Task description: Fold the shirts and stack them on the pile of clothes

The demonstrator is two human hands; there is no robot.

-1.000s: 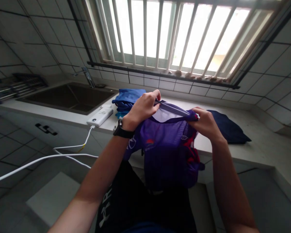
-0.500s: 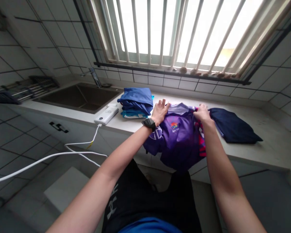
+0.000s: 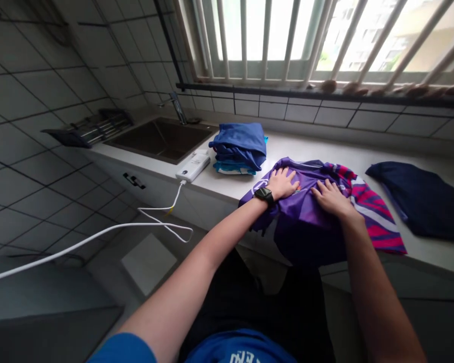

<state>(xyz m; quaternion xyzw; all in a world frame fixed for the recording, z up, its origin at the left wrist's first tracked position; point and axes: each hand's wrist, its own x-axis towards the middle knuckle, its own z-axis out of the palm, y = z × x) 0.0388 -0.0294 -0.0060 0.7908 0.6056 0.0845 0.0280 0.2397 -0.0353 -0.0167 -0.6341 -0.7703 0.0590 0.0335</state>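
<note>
The purple shirt (image 3: 304,214) has fanned its striped part (image 3: 376,212) rightward; left hand (image 3: 283,184) and right hand (image 3: 333,199) lie spread on it, pinching nothing, right of frame centre; lift off, and its overhang could drag it from the surface (image 3: 298,146)

Scene lit by daylight from window (image 3: 255,30); left pane blown out to white, building (image 3: 365,43) beyond washed pale. Counter (image 3: 298,138) brightened at middle, dimmed towards right edge. Shirt (image 3: 306,222) sunk in shadow below front edge. Sink (image 3: 162,138) left dark. Tiles (image 3: 34,121) stretched by wide lens, softly blurred.
</note>
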